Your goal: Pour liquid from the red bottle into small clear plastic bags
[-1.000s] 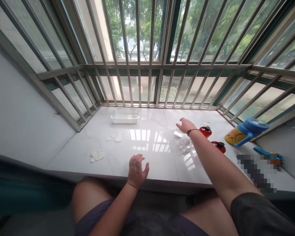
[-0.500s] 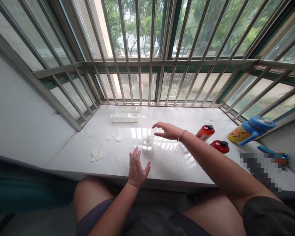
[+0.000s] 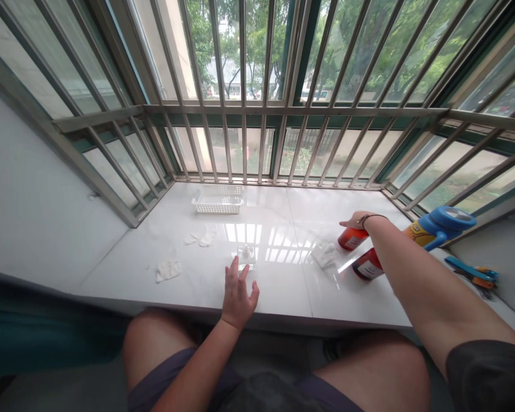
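Note:
Fingers spread, my left hand [image 3: 239,297] is open at the near side of a small clear square bottle [image 3: 246,254]. Its fingertips overlap the bottle's lower left part; whether they touch it I cannot tell. My right hand [image 3: 357,220] is over the top of an orange-red bottle [image 3: 351,239], closed around its hidden cap, with one finger showing at the left. A darker red bottle [image 3: 367,266] stands nearer me, partly covered by my right forearm. Left of the two red bottles lies a clear, crinkled plastic piece [image 3: 325,256].
A white perforated basket [image 3: 218,207] sits near the barred window. Crumpled white tissue pieces [image 3: 168,271] lie on the left of the glossy white sill [image 3: 278,292]. To the right are a blue and yellow flask [image 3: 448,225] and a blue and orange tool [image 3: 472,272].
My right hand has moved right, from beside the clear bottle to the orange-red bottle. The clear bottle is slightly further left, closer to my left hand's fingertips.

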### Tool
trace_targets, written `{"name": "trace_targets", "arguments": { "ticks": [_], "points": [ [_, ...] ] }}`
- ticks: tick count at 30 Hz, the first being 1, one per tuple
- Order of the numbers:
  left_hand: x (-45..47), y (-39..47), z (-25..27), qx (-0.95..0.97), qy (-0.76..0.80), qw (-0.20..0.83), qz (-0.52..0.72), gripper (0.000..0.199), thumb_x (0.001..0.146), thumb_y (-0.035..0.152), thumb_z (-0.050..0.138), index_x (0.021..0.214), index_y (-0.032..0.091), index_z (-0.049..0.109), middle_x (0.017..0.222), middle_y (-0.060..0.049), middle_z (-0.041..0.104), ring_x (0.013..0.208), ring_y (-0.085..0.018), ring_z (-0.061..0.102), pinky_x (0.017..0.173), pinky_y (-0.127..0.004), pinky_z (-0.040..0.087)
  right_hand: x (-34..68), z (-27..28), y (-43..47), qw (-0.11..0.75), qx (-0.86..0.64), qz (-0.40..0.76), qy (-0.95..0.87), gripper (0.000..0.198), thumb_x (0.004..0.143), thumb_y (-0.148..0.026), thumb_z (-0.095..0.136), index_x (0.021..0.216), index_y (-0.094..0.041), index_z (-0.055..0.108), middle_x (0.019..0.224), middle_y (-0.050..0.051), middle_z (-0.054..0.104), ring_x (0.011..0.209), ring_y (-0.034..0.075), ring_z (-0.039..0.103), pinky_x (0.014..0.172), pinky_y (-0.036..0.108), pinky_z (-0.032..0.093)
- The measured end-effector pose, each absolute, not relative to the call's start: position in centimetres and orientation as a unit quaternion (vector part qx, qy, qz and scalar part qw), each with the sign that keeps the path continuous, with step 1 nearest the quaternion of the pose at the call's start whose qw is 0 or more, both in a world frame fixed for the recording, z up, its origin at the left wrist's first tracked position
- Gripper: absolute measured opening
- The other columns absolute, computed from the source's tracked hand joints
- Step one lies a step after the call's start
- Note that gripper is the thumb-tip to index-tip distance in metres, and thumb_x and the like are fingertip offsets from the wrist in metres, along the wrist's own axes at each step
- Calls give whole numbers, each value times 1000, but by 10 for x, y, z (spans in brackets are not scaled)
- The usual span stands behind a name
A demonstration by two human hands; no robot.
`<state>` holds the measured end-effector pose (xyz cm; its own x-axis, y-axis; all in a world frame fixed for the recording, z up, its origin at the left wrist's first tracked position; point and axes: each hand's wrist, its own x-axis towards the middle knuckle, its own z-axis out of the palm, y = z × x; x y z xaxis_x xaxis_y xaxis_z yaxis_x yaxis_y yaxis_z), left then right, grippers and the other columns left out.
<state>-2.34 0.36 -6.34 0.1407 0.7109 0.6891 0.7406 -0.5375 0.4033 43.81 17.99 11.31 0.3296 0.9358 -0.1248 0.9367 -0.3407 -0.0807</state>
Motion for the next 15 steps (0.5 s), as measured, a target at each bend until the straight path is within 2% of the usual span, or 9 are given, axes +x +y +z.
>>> {"name": "trace_targets", "arguments": {
  "ticks": [3, 7, 11, 15],
  "points": [
    [-24, 3, -63, -754, -478, 9, -451, 61, 97, 15, 66, 153, 20, 44, 174, -25, 36, 166, -41, 32, 128, -73, 37, 422, 107, 183, 95, 813, -156, 553, 50, 92, -57, 75, 108, -10, 82, 101, 30, 77, 97, 46, 76, 86, 60, 58],
    [-24, 4, -63, -754, -480, 4, -449, 58, 97, 15, 66, 150, 20, 45, 174, -25, 36, 166, -40, 32, 128, -73, 36, 374, 101, 188, 64, 744, -173, 642, 59, 95, -63, 68, 136, -20, 72, 133, 21, 74, 120, 40, 71, 100, 51, 56],
    [-23, 4, -63, -756, -479, 7, -446, 57, 96, 14, 66, 149, 19, 45, 173, -26, 36, 166, -42, 32, 127, -74, 37, 323, 99, 185, 37, 639, -230, 733, 64, 95, -71, 65, 142, -28, 68, 138, 11, 75, 117, 31, 73, 97, 38, 57],
    [-23, 3, -62, -756, -483, 7, -442, 58, 96, 14, 67, 149, 19, 45, 173, -27, 37, 165, -42, 33, 127, -74, 37, 311, 106, 175, 34, 594, -233, 769, 72, 92, -78, 64, 147, -30, 65, 147, 10, 70, 126, 32, 70, 104, 39, 54]
  ]
}}
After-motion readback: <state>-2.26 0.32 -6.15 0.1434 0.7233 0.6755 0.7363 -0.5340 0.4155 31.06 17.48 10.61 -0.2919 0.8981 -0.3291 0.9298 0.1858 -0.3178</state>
